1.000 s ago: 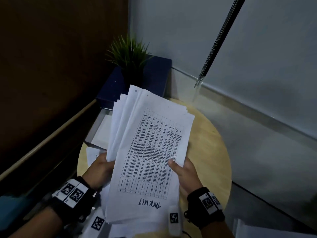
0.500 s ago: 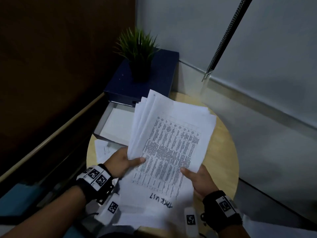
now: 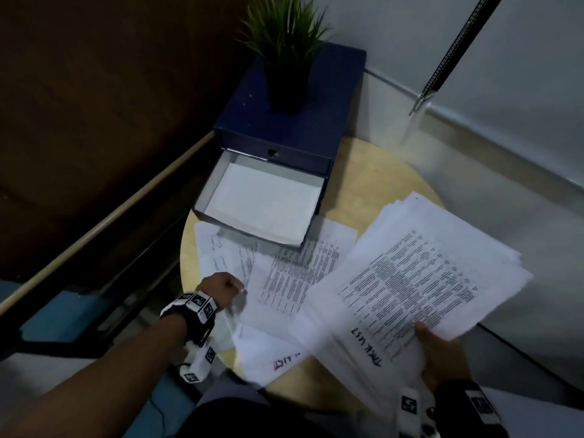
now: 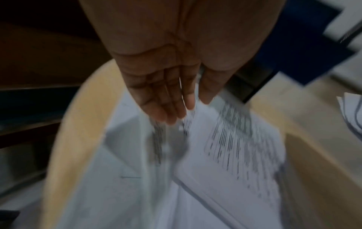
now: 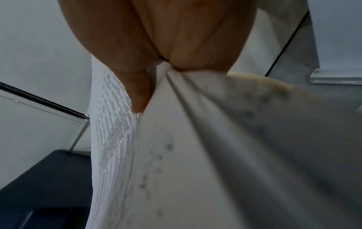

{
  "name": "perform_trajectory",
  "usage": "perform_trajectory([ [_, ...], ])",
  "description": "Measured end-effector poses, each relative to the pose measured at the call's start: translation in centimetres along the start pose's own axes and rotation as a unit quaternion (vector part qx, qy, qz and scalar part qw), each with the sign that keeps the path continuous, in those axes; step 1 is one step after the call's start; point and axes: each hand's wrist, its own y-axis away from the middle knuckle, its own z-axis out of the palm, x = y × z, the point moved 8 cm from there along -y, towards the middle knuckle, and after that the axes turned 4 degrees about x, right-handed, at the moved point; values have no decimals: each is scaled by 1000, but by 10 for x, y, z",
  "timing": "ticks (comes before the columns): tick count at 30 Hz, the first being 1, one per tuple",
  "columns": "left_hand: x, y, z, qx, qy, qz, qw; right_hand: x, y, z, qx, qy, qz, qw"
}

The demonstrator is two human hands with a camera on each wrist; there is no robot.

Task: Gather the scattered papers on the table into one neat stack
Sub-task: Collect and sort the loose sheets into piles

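Observation:
My right hand [image 3: 439, 355] grips a thick stack of printed papers [image 3: 410, 279] by its near edge, held tilted over the right side of the round wooden table [image 3: 373, 191]. In the right wrist view the thumb [image 5: 139, 93] presses on top of the stack [image 5: 195, 155] and the fingers are hidden under it. My left hand [image 3: 221, 287] reaches down at the table's left side. Its straight fingertips [image 4: 170, 117] touch the loose printed sheets [image 4: 235, 147] that lie overlapping there [image 3: 294, 273]. Another sheet with red writing [image 3: 268, 352] lies at the near edge.
A dark blue drawer box [image 3: 294, 121] stands at the back of the table with a potted plant [image 3: 284, 36] on top. Its lower drawer [image 3: 262, 203] is pulled out over the loose sheets, with white paper inside. A blind wand [image 3: 455, 49] hangs at the right.
My left hand has let go of the stack and dropped to the loose sheets on the left. My right hand has swung the stack to the right, uncovering the papers on the table.

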Motion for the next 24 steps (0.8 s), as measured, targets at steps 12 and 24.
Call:
perform_trajectory([
  [12, 27, -23, 63, -19, -89, -31, 995, 17, 21, 20, 0, -89, 99, 991],
  [24, 43, -21, 51, 22, -23, 32, 999, 2, 8, 21, -37, -104, 46, 993],
])
